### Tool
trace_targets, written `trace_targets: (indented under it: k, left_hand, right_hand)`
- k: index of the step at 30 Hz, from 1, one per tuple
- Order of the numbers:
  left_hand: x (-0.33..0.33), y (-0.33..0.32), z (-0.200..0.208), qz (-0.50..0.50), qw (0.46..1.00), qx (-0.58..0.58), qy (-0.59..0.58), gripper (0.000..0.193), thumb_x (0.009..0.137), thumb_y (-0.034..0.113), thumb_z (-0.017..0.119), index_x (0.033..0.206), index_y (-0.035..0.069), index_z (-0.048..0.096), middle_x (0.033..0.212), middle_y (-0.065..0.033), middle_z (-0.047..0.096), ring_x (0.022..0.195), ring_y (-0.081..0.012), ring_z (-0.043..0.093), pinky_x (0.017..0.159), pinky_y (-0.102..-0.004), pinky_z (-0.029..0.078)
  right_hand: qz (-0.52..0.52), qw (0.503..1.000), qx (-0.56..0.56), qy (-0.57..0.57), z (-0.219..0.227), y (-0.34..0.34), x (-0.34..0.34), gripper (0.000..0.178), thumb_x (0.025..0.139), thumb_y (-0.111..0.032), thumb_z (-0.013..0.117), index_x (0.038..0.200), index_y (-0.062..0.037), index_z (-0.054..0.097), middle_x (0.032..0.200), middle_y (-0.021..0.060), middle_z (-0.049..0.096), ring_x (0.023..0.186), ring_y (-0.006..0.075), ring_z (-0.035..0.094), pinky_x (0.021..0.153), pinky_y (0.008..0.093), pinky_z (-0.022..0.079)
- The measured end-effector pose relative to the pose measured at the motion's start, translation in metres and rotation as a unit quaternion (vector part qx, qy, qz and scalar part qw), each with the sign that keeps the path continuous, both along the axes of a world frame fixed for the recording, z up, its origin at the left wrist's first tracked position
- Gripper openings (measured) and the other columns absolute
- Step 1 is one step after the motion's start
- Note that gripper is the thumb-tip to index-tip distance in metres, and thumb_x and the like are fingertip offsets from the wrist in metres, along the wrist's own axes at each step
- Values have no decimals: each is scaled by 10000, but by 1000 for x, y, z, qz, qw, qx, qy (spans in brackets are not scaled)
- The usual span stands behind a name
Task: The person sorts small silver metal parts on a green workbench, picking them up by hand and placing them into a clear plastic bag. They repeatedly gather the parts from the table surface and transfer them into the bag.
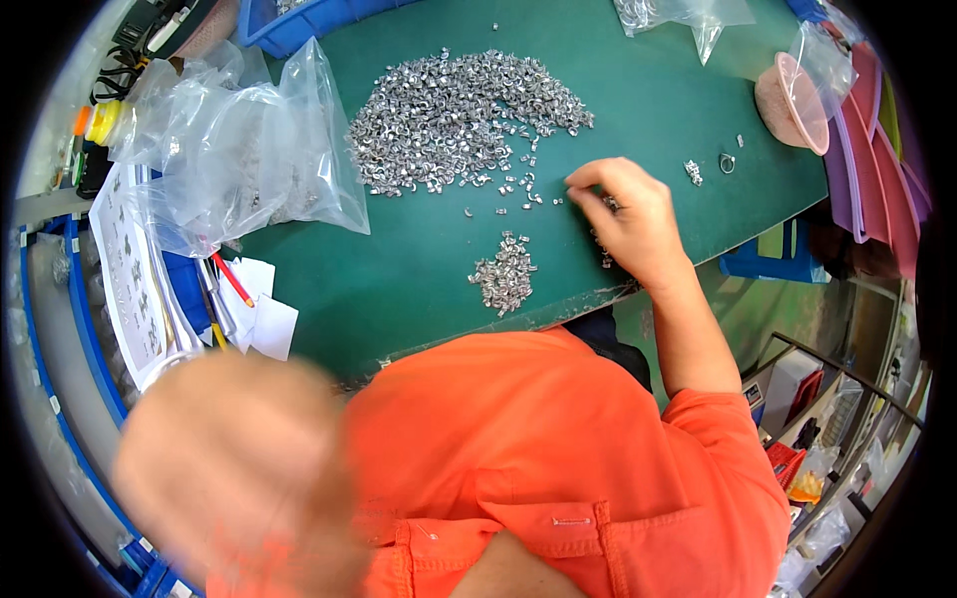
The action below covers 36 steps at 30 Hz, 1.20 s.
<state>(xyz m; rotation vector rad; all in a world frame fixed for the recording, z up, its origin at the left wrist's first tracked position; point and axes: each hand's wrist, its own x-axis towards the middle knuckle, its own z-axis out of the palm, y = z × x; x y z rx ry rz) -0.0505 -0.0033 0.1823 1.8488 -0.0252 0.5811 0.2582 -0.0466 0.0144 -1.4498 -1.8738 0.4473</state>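
My right hand is over the green table near its front edge, thumb and index fingertips drawn together in a pinch. Whatever the tips hold, if anything, is too small to make out. Partly hidden under that hand are some small metal pieces. A large heap of small silvery curved metal pieces spreads beyond it, with stray ones between. Closer to me and left of the hand is a smaller pile of the same pieces. My left hand is a smeared shape at the lower left, raised near the camera; its fingers cannot be made out.
Clear plastic bags lie on the left beside papers and a red pen. A blue bin stands at the back. On the right are a tilted pink cup, a metal ring and a little cluster of pieces.
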Motion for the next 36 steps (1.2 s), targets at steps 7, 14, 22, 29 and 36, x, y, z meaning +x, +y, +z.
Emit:
trace_targets:
  k: [7,14,22,29,36]
  left_hand:
    - [-40,-8,71,-81,995,41,-37,105,794,35,780,862,9,704,870,-107,719,759,-233,675,631,-346,507]
    - [-89,-49,80,20,998,63,-14,113,802,34,773,880,8,695,883,-104,713,770,-230,672,644,-344,508]
    - [-131,-74,55,157,986,50,22,121,812,32,764,901,7,685,899,-102,706,784,-227,668,658,-342,509]
    - [-156,-70,11,307,948,-3,80,129,820,31,756,919,6,676,912,-100,700,795,-224,664,671,-340,509]
    - [-179,-31,-24,427,897,-30,109,138,828,29,749,937,5,667,926,-97,694,807,-221,661,683,-339,510]
  right_hand:
    - [67,995,-22,-68,7,6,-3,148,798,41,675,889,-55,609,837,117,608,822,337,627,718,422,516]
    - [121,981,-28,148,54,55,-61,124,878,58,671,987,0,680,955,73,684,833,167,658,709,282,526]
    - [241,876,-180,378,118,111,-149,139,955,-15,678,1082,42,671,1046,119,731,947,166,715,796,293,582]
    - [226,778,-311,496,116,132,-186,142,963,-6,671,1093,40,635,1119,181,715,1009,227,730,879,320,621]
    - [231,781,-330,477,118,145,-198,144,941,16,688,1072,15,628,1101,164,717,993,220,723,865,307,602]
